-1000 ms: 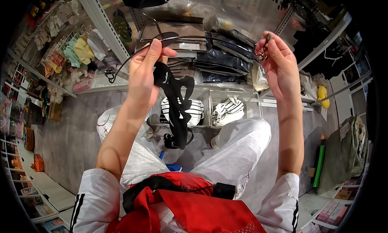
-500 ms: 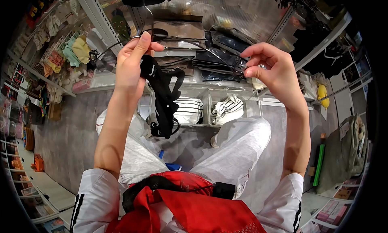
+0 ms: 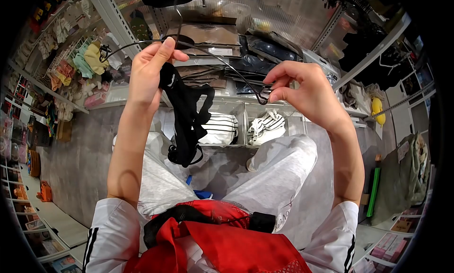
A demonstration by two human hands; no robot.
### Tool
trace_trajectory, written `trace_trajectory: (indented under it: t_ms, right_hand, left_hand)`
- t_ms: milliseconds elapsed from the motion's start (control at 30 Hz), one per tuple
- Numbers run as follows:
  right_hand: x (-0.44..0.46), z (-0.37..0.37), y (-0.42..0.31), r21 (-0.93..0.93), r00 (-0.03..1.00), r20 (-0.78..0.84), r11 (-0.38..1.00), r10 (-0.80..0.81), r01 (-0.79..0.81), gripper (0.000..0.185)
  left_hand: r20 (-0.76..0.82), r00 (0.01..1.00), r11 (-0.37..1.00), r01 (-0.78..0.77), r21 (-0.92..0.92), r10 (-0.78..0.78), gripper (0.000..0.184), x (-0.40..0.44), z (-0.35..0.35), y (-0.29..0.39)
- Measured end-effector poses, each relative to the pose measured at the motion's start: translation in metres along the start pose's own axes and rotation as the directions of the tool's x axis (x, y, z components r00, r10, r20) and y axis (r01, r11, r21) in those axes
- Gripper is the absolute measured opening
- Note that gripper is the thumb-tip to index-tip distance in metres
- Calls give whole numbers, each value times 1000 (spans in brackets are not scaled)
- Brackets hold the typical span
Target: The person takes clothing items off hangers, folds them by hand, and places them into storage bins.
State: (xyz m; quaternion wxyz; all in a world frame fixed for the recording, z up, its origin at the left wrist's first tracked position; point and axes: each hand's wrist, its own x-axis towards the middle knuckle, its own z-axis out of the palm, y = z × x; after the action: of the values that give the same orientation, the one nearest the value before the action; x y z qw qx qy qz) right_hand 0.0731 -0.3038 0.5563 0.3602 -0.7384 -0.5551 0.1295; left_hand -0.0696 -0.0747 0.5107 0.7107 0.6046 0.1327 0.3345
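Observation:
My left hand (image 3: pixel 150 72) is closed round the middle of a thin dark metal hanger (image 3: pixel 222 58), whose hook points up. A black strappy garment (image 3: pixel 187 114) hangs down from the same hand. At the hanger's right end, the thumb and fingers of my right hand (image 3: pixel 302 91) pinch the clip. The other clip is free at the hanger's left end. Both hands are raised above my knees, in front of the shelf.
Bagged dark clothes (image 3: pixel 260 55) lie stacked on the shelf ahead. Below stand clear bins with striped cloth (image 3: pixel 267 128). Racks of small garments (image 3: pixel 85 60) are at the left. A grey-green bag (image 3: pixel 402 178) and a green bar (image 3: pixel 373 192) are at the right.
My left hand has moved left with the black garment. My right hand has come down and inward, and the hanger now slopes down to the right.

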Motion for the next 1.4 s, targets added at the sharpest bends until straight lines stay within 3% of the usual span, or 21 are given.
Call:
trace_trajectory:
  t_ms: [133,333,433,633,733,833,867,900,967,1000,1100,1167,1233,1267,1367,1400]
  right_hand:
    - [1,3,2,38,999,17,999,-27,27,16]
    - [3,9,0,-45,998,23,997,-57,58,16]
    - [5,14,5,-145,984,-4,974,-179,176,18]
    - [8,17,3,-171,987,63,973,-147,155,23]
    - [8,12,-1,23,995,100,1000,-18,16,22]
    - [11,17,21,377,992,-123,923,-33,77,24]
    - [14,15,24,421,986,-158,899,-60,123,25]
    - [15,13,24,469,988,-151,878,-28,96,26]
    - [21,20,27,120,946,-247,963,-208,243,33]
    - [21,23,27,-127,935,-193,952,-299,278,46]
    - [24,38,23,-439,890,-174,842,-422,313,57]
    - [25,43,23,-504,872,-196,809,-449,303,42]
    - [26,41,25,-548,883,-137,777,-449,310,30]
    - [27,40,31,-497,850,-205,800,-484,336,10]
    - [19,38,28,-373,879,-263,882,-398,288,4]
    - [20,39,32,-350,813,-357,873,-461,341,3]
  left_hand:
    - [40,999,999,19,27,-20,32,2,-6,-4]
    - [50,999,999,6,39,-8,31,-3,-2,1]
    - [74,997,996,-33,87,26,30,-3,-2,-2]
    - [51,997,990,-55,133,49,31,-2,-1,-5]
    - [-2,1000,997,-23,78,24,30,-4,2,-3]
    - [93,994,968,86,-234,-66,29,-2,1,-5]
    - [311,946,910,207,-358,-93,19,2,-3,-6]
    - [363,921,825,312,-471,-141,17,-1,1,-11]
    - [544,817,669,514,-536,-192,15,-4,10,-12]
    - [617,765,546,602,-583,-184,16,-9,16,-14]
    - [771,623,291,768,-571,-132,18,-20,27,-24]
    - [789,587,258,803,-537,-181,22,-27,32,-22]
    - [853,515,219,845,-488,-85,25,-30,32,-23]
    - [848,514,205,851,-484,-131,26,-32,32,-20]
    - [851,512,321,830,-456,-116,26,-31,32,-15]
    - [840,534,367,804,-468,-98,28,-30,32,-15]
